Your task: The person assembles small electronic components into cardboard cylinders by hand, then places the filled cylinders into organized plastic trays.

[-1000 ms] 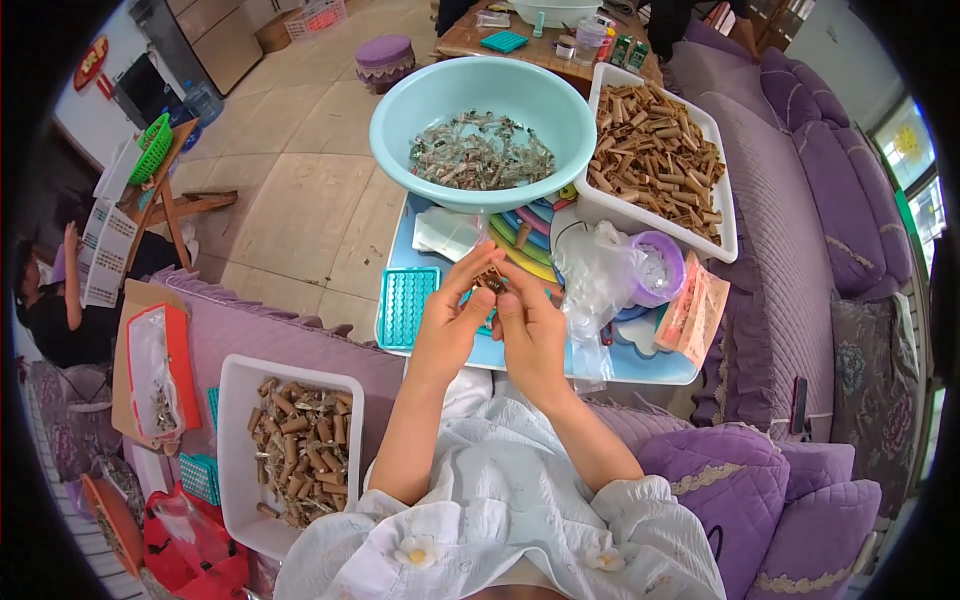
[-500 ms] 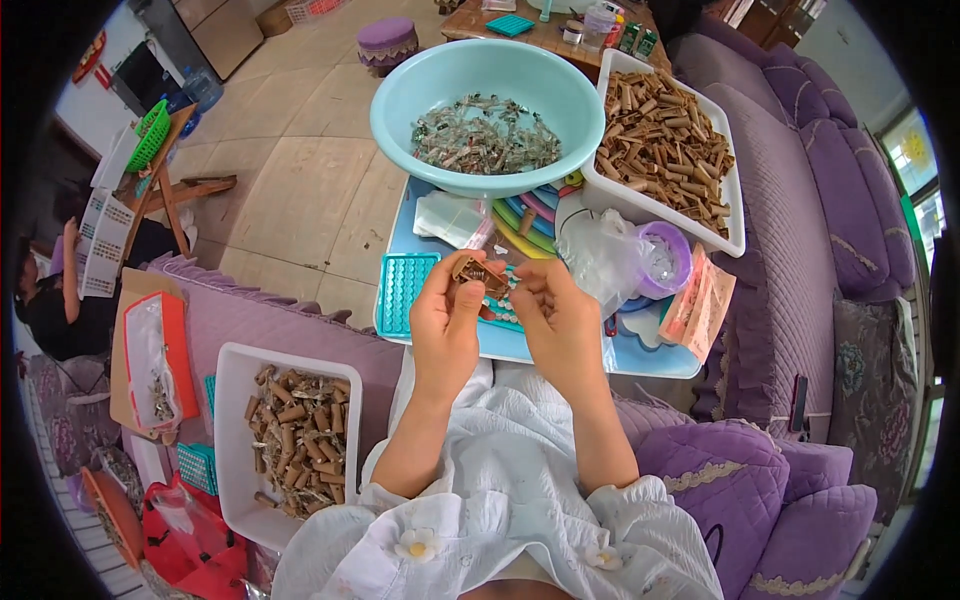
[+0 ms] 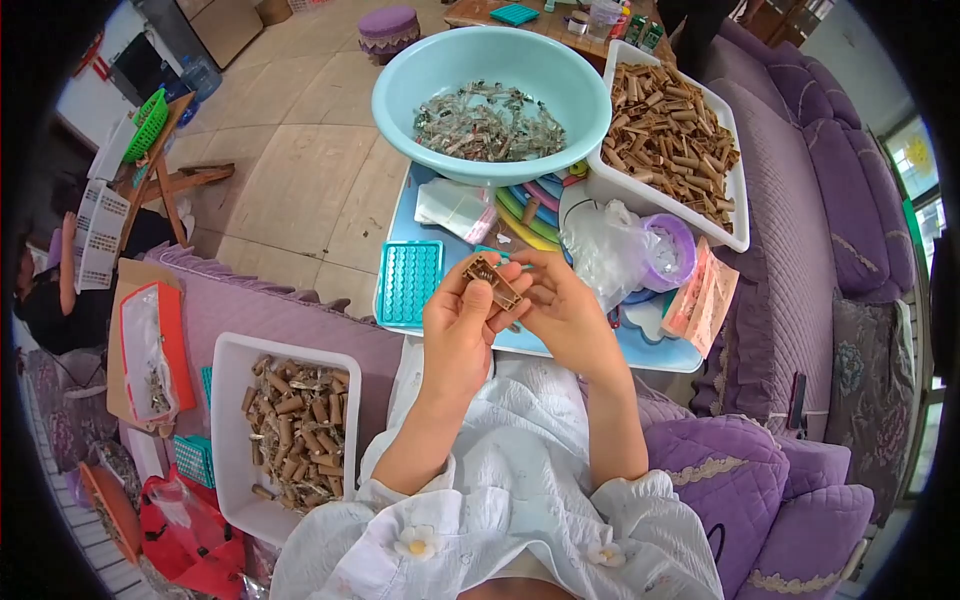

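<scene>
My left hand (image 3: 458, 325) is closed on a small brown plastic casing (image 3: 490, 282), held tilted over the near edge of the blue table. The casing's hollow side faces up, and a small spring-like metal part shows inside. Close against the casing's right end is my right hand (image 3: 562, 310), its fingers curled together. Whatever its fingertips pinch is too small to make out. Left of my hands lies a teal pitted tray (image 3: 410, 285). A crumpled clear plastic bag (image 3: 597, 262) and a purple round container (image 3: 668, 255) with clear pieces stand to the right.
Behind my hands stands a light-blue basin (image 3: 388, 115) with many small clear and metal parts. A white bin (image 3: 742, 210) of brown casings is at the far right. Another white bin (image 3: 228, 440), holding brown cylinders, sits at my left. A person (image 3: 60, 300) sits at the far left.
The brown casing has turned so that its hollow side shows more fully. My right hand has shifted slightly, with its fingers closer around the casing's right end.
</scene>
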Demonstrator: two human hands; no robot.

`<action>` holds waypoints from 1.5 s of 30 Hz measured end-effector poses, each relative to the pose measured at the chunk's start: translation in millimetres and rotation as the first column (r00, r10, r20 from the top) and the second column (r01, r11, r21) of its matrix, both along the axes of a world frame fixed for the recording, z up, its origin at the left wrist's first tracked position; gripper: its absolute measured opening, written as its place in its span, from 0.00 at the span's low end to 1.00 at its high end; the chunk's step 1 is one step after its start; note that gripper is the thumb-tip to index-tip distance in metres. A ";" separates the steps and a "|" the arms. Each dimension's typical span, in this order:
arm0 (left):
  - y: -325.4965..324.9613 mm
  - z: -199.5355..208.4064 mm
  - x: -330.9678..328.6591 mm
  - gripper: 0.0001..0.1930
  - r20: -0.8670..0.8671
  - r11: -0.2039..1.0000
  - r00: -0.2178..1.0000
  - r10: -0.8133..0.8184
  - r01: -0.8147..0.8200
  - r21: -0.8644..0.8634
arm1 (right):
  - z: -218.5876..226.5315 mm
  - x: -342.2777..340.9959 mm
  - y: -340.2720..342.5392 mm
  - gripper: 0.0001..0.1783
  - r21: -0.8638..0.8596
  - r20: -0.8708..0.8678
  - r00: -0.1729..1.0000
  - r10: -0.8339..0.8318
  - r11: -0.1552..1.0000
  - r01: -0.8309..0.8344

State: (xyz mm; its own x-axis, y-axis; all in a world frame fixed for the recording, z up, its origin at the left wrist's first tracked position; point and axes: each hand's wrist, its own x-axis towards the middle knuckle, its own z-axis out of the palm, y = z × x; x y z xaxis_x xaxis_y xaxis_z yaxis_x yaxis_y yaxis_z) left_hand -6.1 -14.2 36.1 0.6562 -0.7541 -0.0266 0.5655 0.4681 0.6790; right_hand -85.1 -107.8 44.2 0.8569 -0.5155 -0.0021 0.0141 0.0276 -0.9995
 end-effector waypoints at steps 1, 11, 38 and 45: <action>-0.4 -0.2 -0.3 0.15 0.028 1.000 1.000 0.009 -0.010 0.022 | -1.1 -0.6 -1.1 0.23 0.002 -0.003 1.000 0.002 1.000 -0.002; 2.4 -6.3 -6.0 0.14 0.414 0.959 0.907 0.081 -0.184 0.214 | -3.3 15.6 5.4 0.15 -0.089 0.037 0.992 -0.124 0.988 0.127; 31.1 -58.0 49.2 0.20 -0.055 0.982 0.998 0.003 0.007 0.187 | -134.1 21.3 -43.8 0.10 -0.852 -0.221 0.922 -0.318 0.523 -0.023; 38.5 -48.4 37.1 0.19 -0.020 0.971 0.995 -0.103 0.104 0.214 | -50.2 28.6 7.5 0.11 -0.527 0.164 0.962 -0.219 0.805 0.273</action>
